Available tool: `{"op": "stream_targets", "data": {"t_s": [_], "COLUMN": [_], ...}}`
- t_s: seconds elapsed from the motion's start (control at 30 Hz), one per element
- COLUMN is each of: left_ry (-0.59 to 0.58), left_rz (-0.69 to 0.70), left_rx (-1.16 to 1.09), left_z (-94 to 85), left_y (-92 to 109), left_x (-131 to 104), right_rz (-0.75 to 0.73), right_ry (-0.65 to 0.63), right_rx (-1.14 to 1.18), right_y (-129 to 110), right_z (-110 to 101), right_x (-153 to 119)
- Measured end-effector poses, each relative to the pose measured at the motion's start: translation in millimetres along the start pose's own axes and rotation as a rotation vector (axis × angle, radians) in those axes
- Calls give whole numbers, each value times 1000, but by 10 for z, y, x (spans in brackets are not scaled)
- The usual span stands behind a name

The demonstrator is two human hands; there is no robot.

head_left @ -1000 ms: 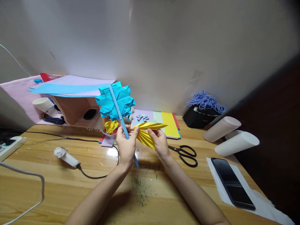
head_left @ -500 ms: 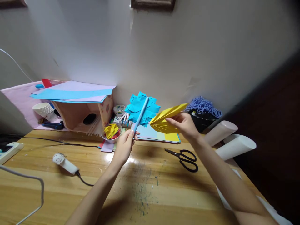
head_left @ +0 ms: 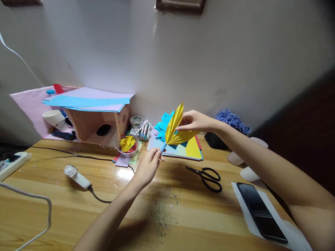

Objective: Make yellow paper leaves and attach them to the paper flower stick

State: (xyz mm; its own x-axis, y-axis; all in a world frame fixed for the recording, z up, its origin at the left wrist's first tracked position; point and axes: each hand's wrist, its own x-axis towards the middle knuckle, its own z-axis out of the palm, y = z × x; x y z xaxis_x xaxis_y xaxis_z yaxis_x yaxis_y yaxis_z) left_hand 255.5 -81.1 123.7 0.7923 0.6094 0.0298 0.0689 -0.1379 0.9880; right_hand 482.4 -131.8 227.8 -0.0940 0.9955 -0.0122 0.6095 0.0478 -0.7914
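My left hand (head_left: pixel 149 164) is closed round the lower end of a light blue paper stick (head_left: pixel 163 146). Fixed to that stick is a bright blue folded-paper flower (head_left: pixel 162 124), now partly covered. My right hand (head_left: pixel 195 122) pinches a pleated yellow paper fan (head_left: pixel 173 126), folded like a leaf with two spread halves. The fan's narrow point meets the stick just above my left hand, in front of the flower; whether it is attached there I cannot tell. Below them, black-handled scissors (head_left: pixel 206 177) lie on the wooden table (head_left: pixel 193 216).
Behind my hands lie coloured paper sheets (head_left: pixel 195 148). To the left are a bowl of folded paper (head_left: pixel 128 146), a pink box (head_left: pixel 86 127) and a white corded tool (head_left: pixel 77 177). On the right are a phone (head_left: pixel 261 212), white paper rolls (head_left: pixel 250 173) and purple yarn (head_left: pixel 232 120).
The yellow fan has moved left and turned more upright, from beside the blue flower to in front of it. My right hand has moved along with it. The phone has come into view.
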Motion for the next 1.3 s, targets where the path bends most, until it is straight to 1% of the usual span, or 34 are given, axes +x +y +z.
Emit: {"op": "stream_targets", "data": {"t_s": [0.17, 0.33, 0.53, 0.7, 0.8, 0.93, 1.07, 1.3], "left_ry": [45, 112, 121, 166, 184, 178, 172, 149], "left_rz": [26, 50, 32, -15, -30, -27, -41, -114], "left_rx": [37, 38, -16, -48, -41, -5, 16, -35], "left_z": [20, 26, 54, 88, 89, 66, 48, 50], "left_y": [-33, -35, -73, -85, -85, -84, -75, -91], "left_x": [8, 10, 41, 79, 93, 100, 86, 79], "right_rz": [18, 29, 13, -13, -23, -17, -13, -35], "right_ry": [-50, -54, -80, -88, -112, -152, -155, -146], "right_rx": [-18, -85, -135, -185, -172, -143, -162, -233], "right_y": [-30, -27, -61, -137, -157, -144, -141, -155], "right_z": [-28, -26, -10, 23, 53, 79, 88, 127], "right_x": [66, 112, 139, 186, 227, 277, 294, 297]}}
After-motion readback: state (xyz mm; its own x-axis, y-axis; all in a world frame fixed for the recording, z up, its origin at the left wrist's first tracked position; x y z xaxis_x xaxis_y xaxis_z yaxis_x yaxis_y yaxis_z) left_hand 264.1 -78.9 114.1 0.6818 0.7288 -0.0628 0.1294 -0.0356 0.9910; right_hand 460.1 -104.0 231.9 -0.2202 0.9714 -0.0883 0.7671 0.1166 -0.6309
